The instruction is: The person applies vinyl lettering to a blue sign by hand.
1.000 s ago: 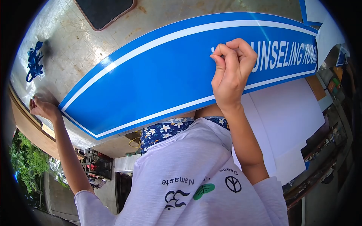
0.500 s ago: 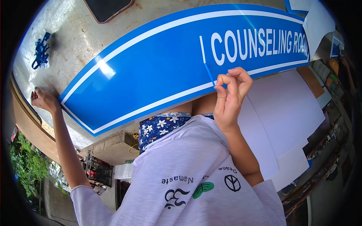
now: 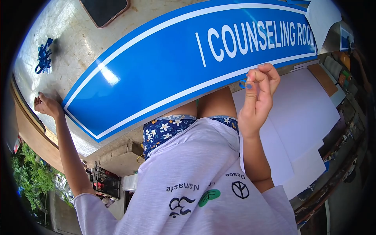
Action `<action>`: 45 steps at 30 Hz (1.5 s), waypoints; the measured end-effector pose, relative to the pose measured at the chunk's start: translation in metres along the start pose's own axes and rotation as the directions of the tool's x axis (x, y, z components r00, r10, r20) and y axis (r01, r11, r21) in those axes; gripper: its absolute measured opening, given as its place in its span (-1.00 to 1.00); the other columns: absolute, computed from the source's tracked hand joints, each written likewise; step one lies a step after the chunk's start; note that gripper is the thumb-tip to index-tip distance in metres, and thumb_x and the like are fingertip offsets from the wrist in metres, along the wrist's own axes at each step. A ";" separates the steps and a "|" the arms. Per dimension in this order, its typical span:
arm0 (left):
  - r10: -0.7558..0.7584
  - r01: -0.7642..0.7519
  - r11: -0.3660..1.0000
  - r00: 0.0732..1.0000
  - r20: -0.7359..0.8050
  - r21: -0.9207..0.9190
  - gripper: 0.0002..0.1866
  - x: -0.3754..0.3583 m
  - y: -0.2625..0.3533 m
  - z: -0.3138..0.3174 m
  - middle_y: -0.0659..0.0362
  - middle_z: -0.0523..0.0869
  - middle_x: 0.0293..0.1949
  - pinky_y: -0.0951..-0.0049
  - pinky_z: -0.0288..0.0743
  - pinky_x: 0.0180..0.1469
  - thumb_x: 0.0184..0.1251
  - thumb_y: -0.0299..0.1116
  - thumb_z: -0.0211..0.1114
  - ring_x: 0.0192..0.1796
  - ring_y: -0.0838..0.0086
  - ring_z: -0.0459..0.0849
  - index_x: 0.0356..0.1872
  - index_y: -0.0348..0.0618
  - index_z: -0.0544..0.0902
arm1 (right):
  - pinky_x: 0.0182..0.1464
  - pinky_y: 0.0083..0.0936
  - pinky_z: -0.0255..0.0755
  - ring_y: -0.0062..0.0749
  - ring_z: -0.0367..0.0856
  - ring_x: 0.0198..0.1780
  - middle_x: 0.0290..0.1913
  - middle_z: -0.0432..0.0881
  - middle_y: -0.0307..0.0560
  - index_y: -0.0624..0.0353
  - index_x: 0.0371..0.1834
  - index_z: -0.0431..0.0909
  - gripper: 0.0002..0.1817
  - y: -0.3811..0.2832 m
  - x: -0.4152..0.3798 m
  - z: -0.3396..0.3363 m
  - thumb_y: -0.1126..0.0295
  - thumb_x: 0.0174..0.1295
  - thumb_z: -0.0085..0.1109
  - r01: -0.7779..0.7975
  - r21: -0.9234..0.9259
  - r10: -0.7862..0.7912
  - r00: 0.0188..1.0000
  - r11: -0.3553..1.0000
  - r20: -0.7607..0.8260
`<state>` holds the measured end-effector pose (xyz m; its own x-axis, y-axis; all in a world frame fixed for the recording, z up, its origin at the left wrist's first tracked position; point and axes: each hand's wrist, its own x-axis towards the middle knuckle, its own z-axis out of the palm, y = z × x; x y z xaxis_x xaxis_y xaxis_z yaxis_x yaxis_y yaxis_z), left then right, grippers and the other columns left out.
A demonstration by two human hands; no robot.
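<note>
A long blue sign (image 3: 149, 78) with a white border and the white words "COUNSELING ROO…" lies across the metal table in front of me. A thin white upright bar (image 3: 201, 49) stands left of the lettering. My right hand (image 3: 258, 94) is raised over the sign's near edge, thumb and fingers pinching a small curled blue strip (image 3: 242, 84). By the sign's left corner, my left hand (image 3: 47, 105) rests at the table with its fingers curled in; anything inside them is hidden.
A phone (image 3: 103, 9) and a tangle of blue strips (image 3: 44, 56) lie on the metal table (image 3: 74, 43). White sheets (image 3: 293, 117) spread to the right of my body. White paper (image 3: 323, 23) overlaps the sign's right end.
My right hand has moved right and slightly up, away from the white bar. The blue strip, earlier stretched from the bar's lower end, is now off the sign and curled at my fingertips.
</note>
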<state>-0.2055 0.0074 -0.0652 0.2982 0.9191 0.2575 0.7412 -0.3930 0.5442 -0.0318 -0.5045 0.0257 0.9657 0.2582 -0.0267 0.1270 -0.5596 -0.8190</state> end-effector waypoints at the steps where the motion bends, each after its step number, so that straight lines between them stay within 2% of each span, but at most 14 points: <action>1: -0.019 0.019 1.000 1.000 0.001 0.002 -0.42 -0.001 0.003 0.000 -0.19 0.40 0.04 0.18 0.35 0.19 0.37 -0.09 0.13 0.11 0.10 0.44 0.11 -0.48 0.31 | -0.03 -0.57 0.34 -0.43 0.32 0.01 0.06 0.26 -0.03 0.31 -0.21 0.52 -0.87 0.000 0.002 -0.001 0.45 0.38 0.03 -0.037 0.034 0.037 0.999 0.999 0.011; 8: 0.000 0.000 1.000 1.000 -0.004 0.004 -0.43 0.002 0.000 -0.001 -0.20 0.34 0.09 0.13 0.37 0.16 0.37 -0.09 0.13 0.12 0.05 0.41 0.12 -0.44 0.32 | 0.02 -0.64 0.43 -0.57 0.44 -0.08 0.08 0.26 -0.09 0.30 -0.13 0.50 -0.85 0.012 -0.008 0.003 0.43 0.41 0.05 -0.241 0.547 0.274 0.961 0.802 0.021; 10: -0.053 0.053 0.998 0.999 0.004 -0.029 -0.42 -0.001 0.009 -0.001 -0.21 0.32 0.11 0.09 0.37 0.15 0.37 -0.07 0.14 0.14 0.03 0.39 0.13 -0.43 0.31 | 0.03 -0.60 0.44 -0.52 0.51 -0.06 0.09 0.29 -0.07 0.29 -0.09 0.48 -0.86 0.017 -0.014 -0.001 0.45 0.42 0.02 -0.230 0.570 0.275 0.961 0.788 0.008; 16: -0.015 0.016 0.996 1.000 -0.016 0.091 -0.44 0.004 -0.002 0.001 -0.18 0.38 0.09 0.03 0.31 0.19 0.41 -0.02 0.05 0.13 0.02 0.42 0.11 -0.40 0.34 | 0.03 -0.56 0.45 -0.47 0.59 -0.08 0.11 0.43 -0.08 0.29 -0.05 0.46 -0.84 0.032 -0.039 -0.022 0.43 0.45 -0.02 -0.331 0.833 0.424 0.896 0.444 0.130; 19: 0.117 -0.096 0.910 0.993 -0.027 0.404 -0.37 0.016 -0.015 0.001 -0.01 0.44 0.10 -0.05 0.20 0.23 0.42 0.15 -0.14 0.18 0.09 0.44 0.13 -0.27 0.40 | 0.04 -0.52 0.37 -0.47 0.47 -0.10 0.17 0.39 -0.02 0.32 -0.04 0.46 -0.82 0.052 -0.055 -0.036 0.44 0.45 -0.04 -0.373 0.832 0.433 0.883 0.411 0.182; 22: 0.378 -0.153 0.581 0.921 -0.099 0.800 -0.47 0.016 -0.011 -0.004 0.10 0.47 0.09 -0.12 0.09 0.28 0.46 0.09 -0.19 0.18 0.19 0.44 0.17 -0.08 0.39 | 0.01 -0.53 0.37 -0.49 0.46 -0.12 0.16 0.39 -0.02 0.33 -0.04 0.46 -0.83 0.066 -0.068 -0.052 0.46 0.45 -0.05 -0.400 0.823 0.501 0.849 0.404 0.166; 24: 0.445 -0.227 0.507 0.895 -0.027 0.832 -0.52 0.009 0.013 -0.009 0.15 0.48 0.09 -0.12 0.09 0.27 0.47 0.05 -0.19 0.15 0.22 0.46 0.17 -0.03 0.39 | -0.02 -0.54 0.37 -0.53 0.44 -0.15 0.14 0.39 -0.03 0.34 -0.04 0.44 -0.83 0.081 -0.077 -0.060 0.46 0.45 -0.07 -0.388 0.820 0.513 0.847 0.420 0.138; 27: 0.578 -0.462 0.623 0.815 0.027 0.631 -0.60 -0.033 0.080 0.001 0.20 0.55 -0.02 0.01 0.18 0.17 0.48 0.01 -0.08 0.09 0.26 0.50 0.07 -0.06 0.43 | -0.07 -0.64 0.42 -0.65 0.45 -0.23 0.09 0.35 -0.04 0.35 -0.09 0.42 -0.88 0.096 -0.085 -0.071 0.51 0.43 -0.05 -0.384 0.691 0.485 0.873 0.612 0.055; 30: 0.787 -0.802 0.524 0.585 0.196 0.287 -0.72 -0.118 0.177 0.009 0.09 0.56 -0.07 0.15 0.32 0.06 0.48 -0.24 0.09 -0.03 0.24 0.53 0.00 -0.24 0.43 | -0.06 -0.67 0.39 -0.67 0.41 -0.21 0.06 0.35 -0.06 0.34 -0.09 0.42 -0.88 0.104 -0.086 -0.061 0.51 0.42 -0.03 -0.400 0.711 0.463 0.879 0.579 0.118; 31: 0.767 -0.805 0.593 0.578 0.279 0.036 -0.76 -0.153 0.202 0.009 0.06 0.55 -0.09 0.21 0.35 0.04 0.44 -0.38 0.14 -0.10 0.25 0.51 0.00 -0.29 0.41 | -0.07 -0.67 0.37 -0.69 0.38 -0.21 0.05 0.35 -0.08 0.34 -0.10 0.42 -0.88 0.097 -0.082 -0.055 0.51 0.41 -0.02 -0.423 0.732 0.476 0.866 0.534 0.153; 33: 0.750 -0.697 0.645 0.497 0.437 -0.314 -0.78 -0.228 0.248 0.003 0.10 0.59 -0.18 0.27 0.33 -0.03 0.35 -0.49 0.23 -0.21 0.34 0.49 -0.05 -0.31 0.48 | -0.07 -0.66 0.37 -0.67 0.38 -0.21 0.05 0.36 -0.07 0.34 -0.11 0.42 -0.88 0.087 -0.075 -0.037 0.51 0.40 0.00 -0.403 0.779 0.439 0.879 0.480 0.184; 36: 0.646 -0.549 0.725 0.331 0.688 -0.416 -0.85 -0.305 0.304 -0.019 0.20 0.68 -0.31 0.36 0.27 -0.02 0.12 -0.49 0.41 -0.25 0.36 0.52 -0.28 -0.13 0.64 | -0.08 -0.63 0.37 -0.63 0.40 -0.21 0.04 0.36 -0.06 0.32 -0.12 0.44 -0.89 0.069 -0.065 -0.035 0.51 0.37 0.04 -0.381 0.783 0.359 0.908 0.492 0.217; 38: 0.463 -0.201 0.886 0.389 0.796 -0.417 -0.81 -0.330 0.310 -0.034 0.22 0.70 -0.28 0.36 0.26 0.02 0.06 -0.41 0.48 -0.23 0.38 0.54 -0.31 -0.10 0.66 | -0.08 -0.62 0.37 -0.61 0.42 -0.20 0.04 0.36 -0.05 0.31 -0.13 0.45 -0.89 0.057 -0.064 -0.040 0.51 0.35 0.06 -0.358 0.749 0.297 0.929 0.558 0.223; 45: 0.515 -0.163 0.856 0.366 0.775 -0.491 -0.82 -0.332 0.314 -0.087 0.30 0.73 -0.35 0.36 0.26 0.05 0.01 -0.35 0.52 -0.20 0.42 0.58 -0.36 -0.07 0.69 | -0.07 -0.59 0.39 -0.56 0.44 -0.16 0.09 0.29 -0.04 0.33 -0.15 0.45 -0.88 0.012 -0.089 -0.055 0.49 0.36 0.06 -0.129 0.687 0.078 0.991 0.715 0.105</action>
<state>-0.1241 -0.4235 0.0893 0.9570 0.1566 -0.2443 0.2902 -0.5003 0.8158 -0.1041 -0.5779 0.0495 0.9435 0.2950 -0.1507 -0.1896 0.1078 -0.9759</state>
